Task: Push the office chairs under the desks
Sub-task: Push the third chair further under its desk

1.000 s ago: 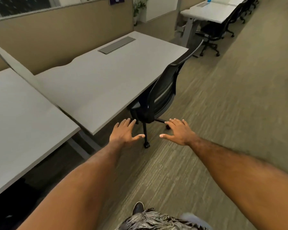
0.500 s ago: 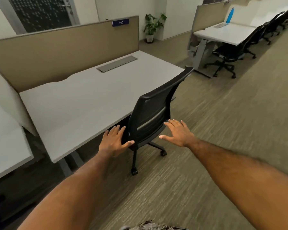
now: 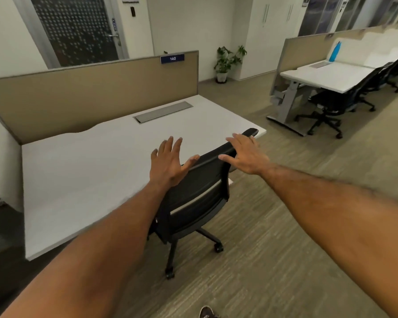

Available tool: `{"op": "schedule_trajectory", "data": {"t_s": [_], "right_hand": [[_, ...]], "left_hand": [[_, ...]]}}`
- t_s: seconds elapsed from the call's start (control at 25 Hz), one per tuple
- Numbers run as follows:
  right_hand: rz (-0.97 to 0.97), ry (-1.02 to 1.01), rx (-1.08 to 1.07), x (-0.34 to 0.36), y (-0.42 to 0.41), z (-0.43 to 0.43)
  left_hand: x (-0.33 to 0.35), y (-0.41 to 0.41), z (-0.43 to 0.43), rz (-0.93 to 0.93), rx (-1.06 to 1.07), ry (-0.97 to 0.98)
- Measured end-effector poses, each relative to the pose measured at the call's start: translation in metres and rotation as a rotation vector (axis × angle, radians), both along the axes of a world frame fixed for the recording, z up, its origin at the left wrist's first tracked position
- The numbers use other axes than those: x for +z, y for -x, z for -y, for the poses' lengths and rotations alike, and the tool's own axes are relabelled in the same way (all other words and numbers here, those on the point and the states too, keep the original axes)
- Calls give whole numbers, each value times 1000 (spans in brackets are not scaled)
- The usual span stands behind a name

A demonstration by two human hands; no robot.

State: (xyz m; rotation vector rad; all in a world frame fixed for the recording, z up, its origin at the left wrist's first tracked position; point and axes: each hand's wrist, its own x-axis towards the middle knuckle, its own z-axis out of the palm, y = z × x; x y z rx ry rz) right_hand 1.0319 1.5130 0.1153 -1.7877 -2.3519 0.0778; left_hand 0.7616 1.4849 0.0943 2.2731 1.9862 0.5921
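Observation:
A black mesh-backed office chair [image 3: 200, 198] stands at the front edge of a white desk [image 3: 97, 175], its seat partly under the top and its wheeled base on the carpet. My left hand [image 3: 170, 162] is at the left end of the chair's top rail, fingers spread, thumb at the rail. My right hand [image 3: 247, 154] lies over the right part of the rail, fingers spread. Neither hand is closed around the rail.
A tan partition [image 3: 90, 88] labelled 140 backs the desk. Another white desk [image 3: 326, 75] stands at the right with several black chairs [image 3: 338, 102] tucked along it and a blue bottle [image 3: 333, 51]. A potted plant [image 3: 228, 63] stands by the far wall. Carpeted aisle lies to my right.
I have come closer to the chair. Both hands have risen from the lower backrest to the top rail. The view has tilted up.

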Motion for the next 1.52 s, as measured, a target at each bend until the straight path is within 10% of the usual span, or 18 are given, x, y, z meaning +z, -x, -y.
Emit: {"op": "schedule_trajectory", "data": {"t_s": [1.52], "right_hand": [[98,186,430,-45,-24,-247]], "left_hand": [[-9,-27,-94,-66,281,313]]}}
